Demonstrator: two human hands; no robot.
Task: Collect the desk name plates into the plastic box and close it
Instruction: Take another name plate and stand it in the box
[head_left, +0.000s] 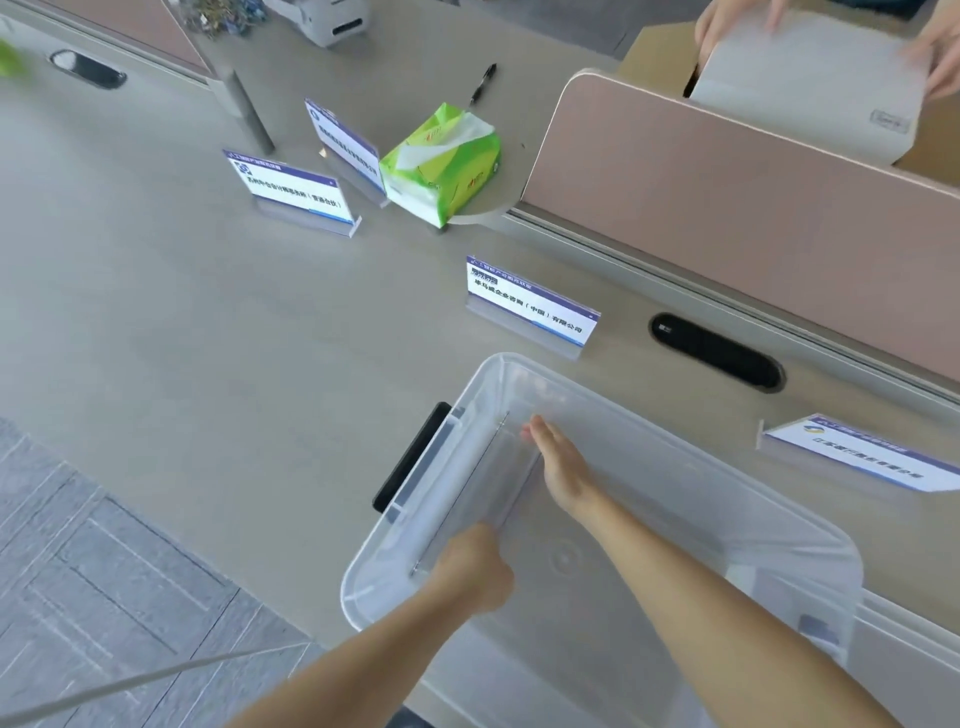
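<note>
A clear plastic box (779, 499) stands open on the desk in front of me. Inside it, a clear name plate (467, 499) stands on edge along the left wall. My left hand (475, 569) is closed on its near end. My right hand (561, 467) lies with straight fingers against its far end. Several more name plates stand on the desk: one just beyond the box (532, 309), one to its right (862, 457), and two at the back left (293, 192) (345, 143).
A green tissue pack (441, 166) sits beside the far plates, with a black pen (483, 83) behind it. A pink divider panel (727, 208) runs along the right; another person's hands (727, 26) handle a white box behind it. The desk's front edge drops to carpet at the left.
</note>
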